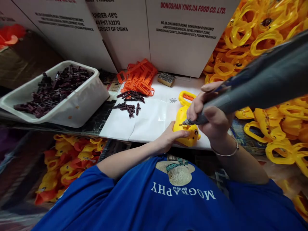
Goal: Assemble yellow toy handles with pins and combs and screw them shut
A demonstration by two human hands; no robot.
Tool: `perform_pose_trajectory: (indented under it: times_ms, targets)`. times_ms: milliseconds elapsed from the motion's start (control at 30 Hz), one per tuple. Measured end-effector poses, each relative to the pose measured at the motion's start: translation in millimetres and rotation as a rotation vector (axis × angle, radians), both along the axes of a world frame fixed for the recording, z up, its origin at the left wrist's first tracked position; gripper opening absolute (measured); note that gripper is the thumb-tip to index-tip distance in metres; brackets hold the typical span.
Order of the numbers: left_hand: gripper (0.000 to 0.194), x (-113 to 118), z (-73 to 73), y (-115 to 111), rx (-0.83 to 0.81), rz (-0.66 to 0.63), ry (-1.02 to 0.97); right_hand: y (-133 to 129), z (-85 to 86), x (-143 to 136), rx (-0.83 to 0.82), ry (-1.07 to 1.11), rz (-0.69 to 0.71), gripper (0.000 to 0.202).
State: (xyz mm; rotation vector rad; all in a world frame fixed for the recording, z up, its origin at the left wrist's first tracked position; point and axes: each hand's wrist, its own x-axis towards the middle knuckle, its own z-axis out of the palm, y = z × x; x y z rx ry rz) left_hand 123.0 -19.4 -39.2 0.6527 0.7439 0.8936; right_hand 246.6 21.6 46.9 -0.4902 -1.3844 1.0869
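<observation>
A yellow plastic duck toy part [182,116] with a loop handle lies on the white board [154,120] close to my body. My left hand [171,137] grips its near end, the thumb laid across the yellow surface. My right hand [213,117] is wrapped round a dark grey electric screwdriver [250,91], which slants up to the right. The screwdriver's thin tip reaches down to the duck part beside my left thumb. Inside the handle loop shows an orange insert [189,97]. Whether a screw sits under the tip is too small to tell.
Left of the board stands a white tub [79,112] of dark plastic pieces. Orange frames [141,77], small dark parts [131,109] and a sponge-like block [166,79] lie behind. Yellow duck parts [267,41] heap at right; finished-looking ducks [69,160] lie lower left. Cartons [183,51] wall the back.
</observation>
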Motion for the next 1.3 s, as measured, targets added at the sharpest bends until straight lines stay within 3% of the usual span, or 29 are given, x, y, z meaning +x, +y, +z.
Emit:
perform_pose_trajectory:
  times_ms: [167, 467, 833, 1067, 1300]
  targets:
    - [0.07, -4.8, 0.6, -1.5, 0.002, 0.015, -0.051, -20.1, 19.3, 20.9, 0.03, -0.019, -0.145, 0.036]
    - [0.072, -5.9, 0.3, -4.6, -0.016, 0.063, -0.026, -21.8, -6.1, 32.6, 0.075, 0.06, -0.284, 0.029]
    - [0.072, -4.4, -6.6, -4.0, 0.015, 0.076, -0.014, -20.0, -9.2, 32.8, 0.077, 0.103, -0.344, 0.029]
    - [0.074, -3.4, -2.3, -5.5, -0.024, 0.109, -0.012, -16.3, -27.2, 31.4, 0.088, -0.015, -0.235, 0.025]
    - [0.069, -2.6, -0.1, -5.1, -0.05, 0.117, -0.009, -10.0, -31.2, 32.8, 0.218, 0.055, -0.124, 0.014]
